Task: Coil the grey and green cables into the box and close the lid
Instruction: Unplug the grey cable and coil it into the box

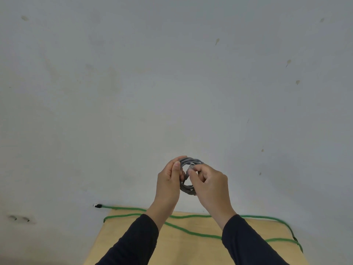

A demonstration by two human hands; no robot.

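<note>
The grey cable (189,161) is wound into a small ring, held up in the air in front of the wall. My left hand (169,180) grips the ring's left side. My right hand (210,183) pinches the cable's plug end at the middle of the ring. The green cable (187,232) lies loose in long bends across the wooden table top (191,249), below my arms; its black plug end (98,205) hangs past the table's far left corner. No box is in view.
A pale grey wall (172,83) with a few small stains fills most of the view. Two dark marks (20,219) sit low on the wall at the left. The table's left edge runs down towards the bottom.
</note>
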